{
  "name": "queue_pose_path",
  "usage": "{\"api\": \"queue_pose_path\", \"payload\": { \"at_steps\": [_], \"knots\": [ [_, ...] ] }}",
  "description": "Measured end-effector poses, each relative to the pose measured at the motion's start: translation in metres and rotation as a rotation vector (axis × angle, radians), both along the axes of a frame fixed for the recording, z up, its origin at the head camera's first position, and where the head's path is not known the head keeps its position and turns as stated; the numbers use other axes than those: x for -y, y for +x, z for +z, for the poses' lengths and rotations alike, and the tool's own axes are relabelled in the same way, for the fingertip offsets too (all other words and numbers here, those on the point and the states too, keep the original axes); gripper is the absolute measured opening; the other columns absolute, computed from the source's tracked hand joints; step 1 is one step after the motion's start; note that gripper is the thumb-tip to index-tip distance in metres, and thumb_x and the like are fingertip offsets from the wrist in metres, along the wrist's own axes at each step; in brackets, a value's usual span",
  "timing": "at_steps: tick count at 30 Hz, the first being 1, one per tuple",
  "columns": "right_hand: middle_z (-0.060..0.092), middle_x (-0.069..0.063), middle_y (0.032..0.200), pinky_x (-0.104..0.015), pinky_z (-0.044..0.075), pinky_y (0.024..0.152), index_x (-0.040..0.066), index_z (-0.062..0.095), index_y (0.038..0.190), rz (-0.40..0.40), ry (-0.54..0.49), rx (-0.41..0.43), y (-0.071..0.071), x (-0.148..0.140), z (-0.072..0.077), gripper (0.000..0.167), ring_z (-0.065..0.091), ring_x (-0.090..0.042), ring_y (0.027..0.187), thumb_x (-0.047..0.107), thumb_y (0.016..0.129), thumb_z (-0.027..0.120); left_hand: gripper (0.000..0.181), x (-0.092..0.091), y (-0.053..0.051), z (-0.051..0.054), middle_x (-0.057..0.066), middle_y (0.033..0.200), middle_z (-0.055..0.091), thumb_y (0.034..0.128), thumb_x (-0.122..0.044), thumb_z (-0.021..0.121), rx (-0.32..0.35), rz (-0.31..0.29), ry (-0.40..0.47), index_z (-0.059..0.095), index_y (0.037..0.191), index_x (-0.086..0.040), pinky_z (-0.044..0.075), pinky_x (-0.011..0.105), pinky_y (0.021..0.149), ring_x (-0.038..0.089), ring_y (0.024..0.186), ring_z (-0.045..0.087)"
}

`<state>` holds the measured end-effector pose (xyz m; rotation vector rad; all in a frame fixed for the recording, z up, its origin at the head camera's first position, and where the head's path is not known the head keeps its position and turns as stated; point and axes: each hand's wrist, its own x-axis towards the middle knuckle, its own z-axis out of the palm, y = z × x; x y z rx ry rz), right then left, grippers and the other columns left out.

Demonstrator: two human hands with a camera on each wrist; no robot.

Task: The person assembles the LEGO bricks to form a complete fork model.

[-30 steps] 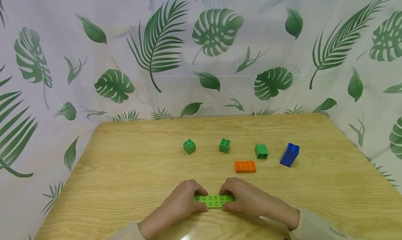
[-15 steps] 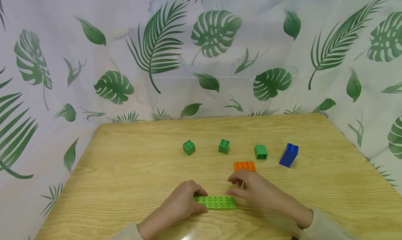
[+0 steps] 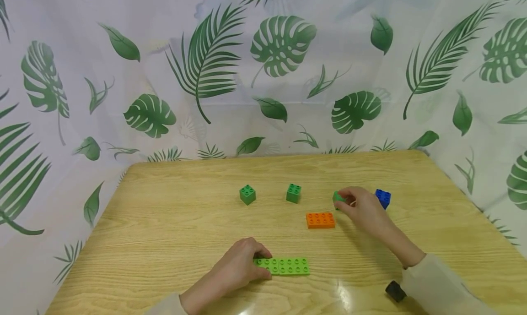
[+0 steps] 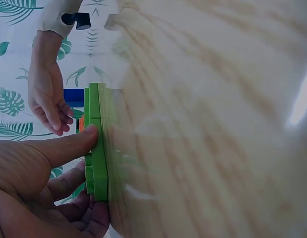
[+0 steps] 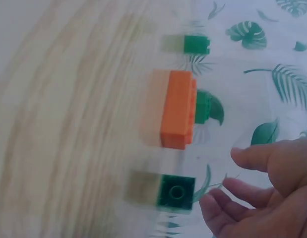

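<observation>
Two light green bricks (image 3: pixel 293 266) lie end to end near the table's front edge. The left hand (image 3: pixel 242 268) grips the left one, thumb on the near side, fingers on the far side; the left wrist view shows the thumb on the green side wall (image 4: pixel 99 163). The right hand (image 3: pixel 368 210) is at the green brick (image 3: pixel 337 199) lying on its side, thumb and fingers apart. In the right wrist view that brick's hollow underside (image 5: pixel 177 192) faces the camera, with the spread right hand (image 5: pixel 272 193) beside it; contact cannot be told.
An orange brick (image 3: pixel 320 220) lies between the light green bricks and the back row. Two green bricks (image 3: pixel 248 194) (image 3: pixel 293 193) stand farther back. A blue brick (image 3: pixel 383 198) is partly behind the right hand. A leaf-patterned cloth (image 3: pixel 230 77) hangs behind the table.
The right hand has let go of the right light green brick and moved up and right, past the orange brick, to the tipped green brick. The left hand keeps its grip.
</observation>
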<state>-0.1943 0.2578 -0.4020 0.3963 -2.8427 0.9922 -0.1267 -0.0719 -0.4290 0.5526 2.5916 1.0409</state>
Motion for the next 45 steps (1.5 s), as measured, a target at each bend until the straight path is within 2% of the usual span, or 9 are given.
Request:
{"api": "queue_pose_path", "payload": {
  "at_steps": [9, 17, 22, 29, 37, 45],
  "knots": [
    [0.053, -0.036, 0.133, -0.053, 0.057, 0.082, -0.014, 0.053, 0.139, -0.065, -0.01, 0.036, -0.01, -0.003, -0.007, 0.05, 0.062, -0.048, 0.109, 0.019, 0.104, 0.064, 0.034, 0.0, -0.001, 0.0, -0.006, 0.095, 0.065, 0.0763, -0.021, 0.093, 0.001, 0.0, 0.003, 0.08, 0.105, -0.01, 0.05, 0.032, 0.083, 0.01, 0.089, 0.057],
    [0.043, -0.041, 0.143, -0.058, 0.054, 0.088, -0.018, 0.042, 0.145, -0.083, 0.028, 0.103, -0.018, -0.003, -0.016, 0.06, 0.058, -0.051, 0.114, 0.022, 0.105, 0.061, 0.033, 0.0, 0.0, 0.001, -0.006, 0.095, 0.065, 0.0767, -0.021, 0.093, 0.005, 0.0, 0.006, 0.08, 0.105, -0.01, 0.05, 0.032, 0.083, 0.01, 0.089, 0.057],
    [0.042, -0.044, 0.142, -0.061, 0.051, 0.091, -0.022, 0.038, 0.145, -0.069, 0.057, 0.135, -0.024, -0.005, -0.02, 0.059, 0.055, -0.054, 0.119, 0.019, 0.106, 0.058, 0.033, 0.0, 0.0, 0.002, -0.006, 0.095, 0.065, 0.0769, -0.021, 0.093, 0.011, 0.004, 0.006, 0.08, 0.105, -0.01, 0.05, 0.033, 0.084, 0.01, 0.089, 0.058],
    [0.048, -0.044, 0.134, -0.051, 0.054, 0.08, -0.022, 0.042, 0.142, -0.058, 0.053, 0.133, -0.027, -0.005, -0.022, 0.05, 0.061, -0.045, 0.106, 0.011, 0.106, 0.055, 0.033, 0.001, 0.0, 0.001, -0.006, 0.096, 0.065, 0.0767, -0.021, 0.093, 0.017, 0.005, 0.005, 0.08, 0.105, -0.011, 0.051, 0.033, 0.085, 0.011, 0.09, 0.058],
    [0.05, -0.043, 0.134, -0.053, 0.054, 0.084, -0.021, 0.045, 0.141, -0.05, 0.045, 0.135, -0.026, -0.004, -0.022, 0.049, 0.061, -0.047, 0.11, 0.012, 0.106, 0.056, 0.033, 0.001, 0.0, 0.001, -0.006, 0.096, 0.065, 0.077, -0.021, 0.093, 0.032, 0.01, 0.009, 0.08, 0.106, -0.011, 0.051, 0.034, 0.084, 0.012, 0.09, 0.058],
    [0.062, -0.035, 0.124, -0.049, 0.056, 0.081, -0.017, 0.052, 0.138, -0.063, 0.05, 0.145, -0.027, -0.007, -0.02, 0.049, 0.064, -0.043, 0.106, 0.017, 0.104, 0.064, 0.033, 0.001, 0.001, -0.001, -0.006, 0.096, 0.065, 0.0767, -0.02, 0.093, 0.023, 0.004, 0.022, 0.08, 0.105, -0.01, 0.05, 0.033, 0.082, 0.011, 0.088, 0.057]
  ]
}}
